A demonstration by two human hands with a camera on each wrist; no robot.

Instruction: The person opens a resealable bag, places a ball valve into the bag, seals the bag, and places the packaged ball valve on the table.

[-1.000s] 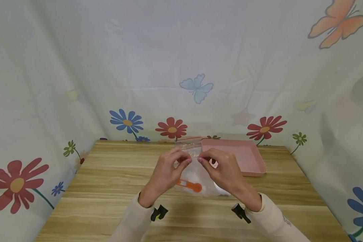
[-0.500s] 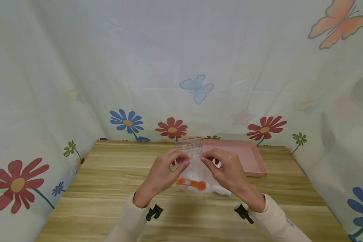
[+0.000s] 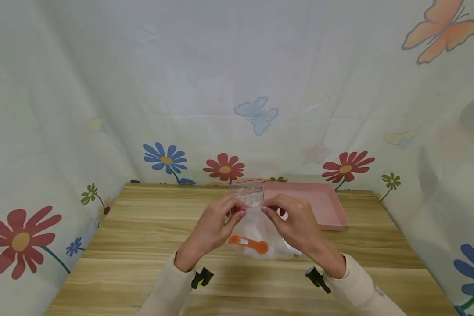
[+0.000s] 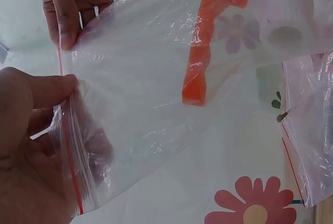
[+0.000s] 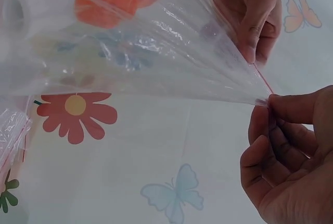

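A clear zip bag [image 4: 140,78] with a red line along its seal hangs from both hands above the table. My left hand [image 3: 217,217] pinches the seal edge between thumb and fingers. At the other end of that edge, my right hand [image 3: 294,219] pinches the corner. Inside the bag lie a long orange plastic piece [image 3: 256,245] with a rounded end and a white roll [image 5: 14,10] with a hollow core; what kind the orange piece is, I cannot tell. Both wrist views show the bag's mouth edge drawn between the two hands.
Several clear zip bags [image 3: 246,184] with red lines lie at the back of the wooden table [image 3: 162,228]. To their right sits a shallow pink tray [image 3: 320,206], partly behind my right hand. A flower-printed cloth [image 3: 205,87] hangs close behind the table.
My hands have moved slightly apart along the bag's seal edge, then nearly stopped. The bag and the orange piece in it have shifted a little.
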